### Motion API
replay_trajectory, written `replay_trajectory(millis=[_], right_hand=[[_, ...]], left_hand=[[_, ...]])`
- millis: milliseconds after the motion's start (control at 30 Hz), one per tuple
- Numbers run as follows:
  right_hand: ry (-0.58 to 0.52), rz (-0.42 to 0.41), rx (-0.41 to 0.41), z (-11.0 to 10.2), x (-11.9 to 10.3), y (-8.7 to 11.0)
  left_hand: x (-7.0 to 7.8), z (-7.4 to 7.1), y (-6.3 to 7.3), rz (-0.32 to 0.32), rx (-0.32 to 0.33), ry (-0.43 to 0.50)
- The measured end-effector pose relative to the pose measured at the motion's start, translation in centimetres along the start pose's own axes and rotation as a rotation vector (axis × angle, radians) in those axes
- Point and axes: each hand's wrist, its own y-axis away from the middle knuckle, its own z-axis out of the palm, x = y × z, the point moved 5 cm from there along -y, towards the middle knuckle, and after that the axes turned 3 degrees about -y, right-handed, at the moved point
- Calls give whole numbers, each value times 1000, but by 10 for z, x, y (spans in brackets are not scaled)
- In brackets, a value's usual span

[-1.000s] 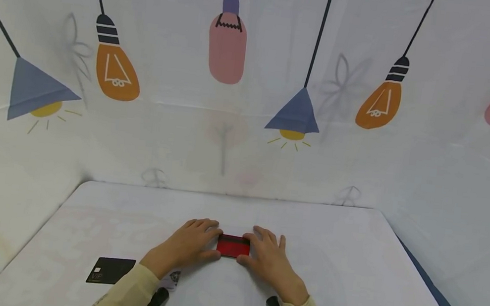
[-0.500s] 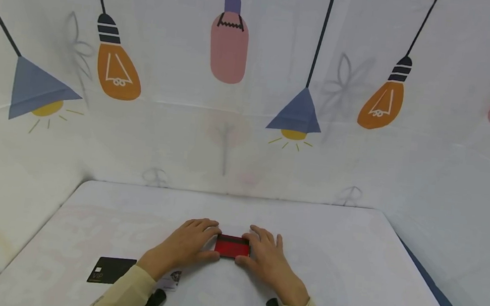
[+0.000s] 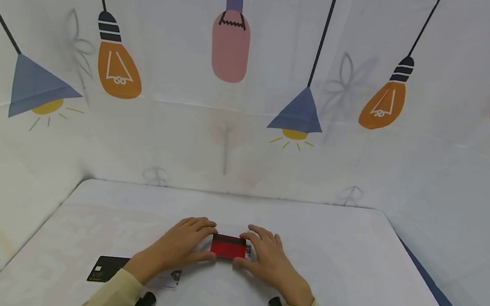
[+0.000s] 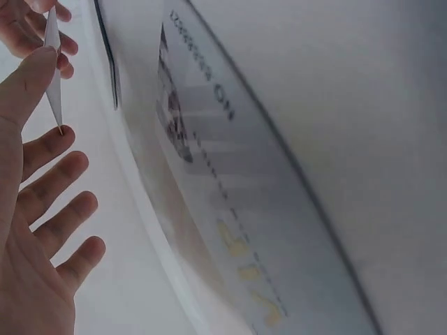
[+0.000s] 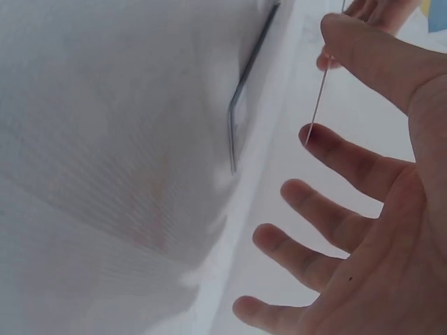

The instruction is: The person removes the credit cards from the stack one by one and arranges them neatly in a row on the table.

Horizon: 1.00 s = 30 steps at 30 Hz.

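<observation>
A red card (image 3: 228, 247) with a dark band along its far edge lies between the hands in the head view. My left hand (image 3: 177, 240) pinches its left end between thumb and index finger. At the other end, my right hand (image 3: 271, 260) has thumb and index finger at its near and far edges. Past the red card's right end shows a strip of a pale, dark-printed card (image 3: 248, 250), mostly hidden. Both wrist views catch the held card (image 4: 53, 77) nearly edge-on, with the remaining fingers spread loosely.
On the white table (image 3: 349, 273), left of the hands, lies a black VIP card (image 3: 103, 268), partly covered by the left forearm. Beside that wrist lies a white card (image 3: 166, 280) with a picture; yellow lettering shows on this printed card (image 4: 230, 195) in the left wrist view.
Both hands and the red card have shifted slightly left. A strip of the pale card has come into view at its right end, and more of the white card by the left wrist shows.
</observation>
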Motion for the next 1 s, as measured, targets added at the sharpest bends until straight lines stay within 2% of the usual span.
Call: replay_trajectory(millis=[133, 300, 467, 633, 833, 1000], right_hand=[[15, -39, -3, 1, -2, -1], [4, -109, 5, 2, -8, 1], [13, -144, 7, 5, -13, 2], [33, -183, -13, 10, -19, 4], [55, -191, -34, 18, -24, 9], [86, -235, -28, 24, -30, 14]], left_hand=[[-1, -5, 7, 3, 35, 12], [-2, -7, 19, -14, 23, 17], [-2, -12, 29, -8, 23, 4], [-2, -16, 38, -31, -2, -6], [0, -13, 51, -34, 7, -1], [1, -11, 57, -59, -44, 2]])
